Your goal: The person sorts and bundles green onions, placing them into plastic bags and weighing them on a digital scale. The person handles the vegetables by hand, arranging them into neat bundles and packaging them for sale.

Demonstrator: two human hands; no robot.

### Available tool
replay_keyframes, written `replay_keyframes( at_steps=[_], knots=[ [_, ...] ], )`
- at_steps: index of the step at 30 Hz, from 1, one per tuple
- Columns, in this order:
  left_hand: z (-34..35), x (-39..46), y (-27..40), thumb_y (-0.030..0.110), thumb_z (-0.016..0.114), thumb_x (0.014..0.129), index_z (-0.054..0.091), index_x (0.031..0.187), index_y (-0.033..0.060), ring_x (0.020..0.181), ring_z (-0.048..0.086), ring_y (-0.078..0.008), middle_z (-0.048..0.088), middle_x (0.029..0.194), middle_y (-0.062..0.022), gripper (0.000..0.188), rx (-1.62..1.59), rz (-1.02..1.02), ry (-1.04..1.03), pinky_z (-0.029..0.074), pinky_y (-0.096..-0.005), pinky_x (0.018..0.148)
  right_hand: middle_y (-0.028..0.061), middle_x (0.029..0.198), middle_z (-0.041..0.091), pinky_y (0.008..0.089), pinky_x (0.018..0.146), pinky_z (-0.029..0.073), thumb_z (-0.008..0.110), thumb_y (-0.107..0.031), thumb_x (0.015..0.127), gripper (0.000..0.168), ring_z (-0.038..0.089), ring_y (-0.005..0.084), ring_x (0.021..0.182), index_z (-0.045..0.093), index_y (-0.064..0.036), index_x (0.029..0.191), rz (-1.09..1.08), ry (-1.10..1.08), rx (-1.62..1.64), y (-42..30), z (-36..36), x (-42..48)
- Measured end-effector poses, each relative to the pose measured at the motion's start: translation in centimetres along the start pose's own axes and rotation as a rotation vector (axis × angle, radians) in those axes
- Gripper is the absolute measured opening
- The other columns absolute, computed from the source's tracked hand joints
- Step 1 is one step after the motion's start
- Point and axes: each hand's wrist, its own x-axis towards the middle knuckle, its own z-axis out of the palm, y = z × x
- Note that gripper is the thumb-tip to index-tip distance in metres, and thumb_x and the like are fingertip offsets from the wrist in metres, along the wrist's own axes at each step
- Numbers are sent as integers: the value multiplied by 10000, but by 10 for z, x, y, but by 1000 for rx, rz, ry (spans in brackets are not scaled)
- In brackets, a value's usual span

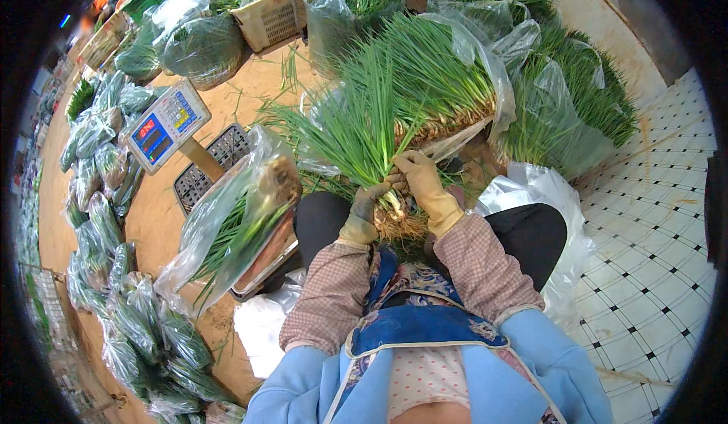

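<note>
A bunch of green onions (364, 134) stands between my gloved hands, leaves pointing away from me and roots toward my lap. My left hand (363, 212) is closed around its pale lower stems. My right hand (424, 182) pinches a stalk at the right side of the bunch, its fingertips close to the left hand. Just beyond lies a large pile of green onions (438, 77) in an opened plastic bag, roots facing me. To my left, a clear plastic bag (233, 225) with green onions inside rests on a digital scale with a lit display (165, 125).
Filled bags of greens (142, 321) line the left side in a long row. A black plastic crate (210, 162) is by the scale post. White plastic bags (534, 196) lie by my right knee. More bagged onions (580, 94) stand back right, beside the tiled floor (642, 242).
</note>
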Motion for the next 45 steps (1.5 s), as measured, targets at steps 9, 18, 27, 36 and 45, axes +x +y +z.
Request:
replay_keyframes(
  at_steps=[9,18,27,36,45],
  knots=[
    [-20,11,-6,96,620,790,514,1039,36,753,591,-165,595,890,-53,278,364,231,129,500,-316,594,155,650,562,366,535,452,542,-238,797,207,577,302,609,576,-34,785,-642,-25,-1142,-28,32,-13],
    [15,-7,26,35,606,744,526,1005,-6,696,611,-187,597,816,-85,277,151,339,54,520,-296,545,3,658,550,204,449,380,537,-178,824,140,483,72,484,584,-50,792,-118,-46,-2,-17,38,-5],
    [6,-16,40,99,571,776,543,969,-33,689,611,-224,612,823,-109,235,54,128,62,517,-337,606,-21,634,499,186,436,356,558,-244,846,182,422,53,496,542,-63,845,-214,187,587,-49,1,21],
    [11,-24,27,121,565,803,492,1091,1,898,573,-241,565,975,-122,321,355,265,136,496,-364,756,154,818,610,352,613,454,597,-240,783,276,590,275,706,588,-21,951,-565,-90,-975,-32,33,22],
    [6,-36,20,43,619,754,535,982,33,718,607,-173,603,853,-59,244,344,203,390,511,-295,596,202,813,593,428,656,443,609,-298,748,280,565,375,770,585,-36,842,-521,-234,-937,-9,25,31]
  ],
)
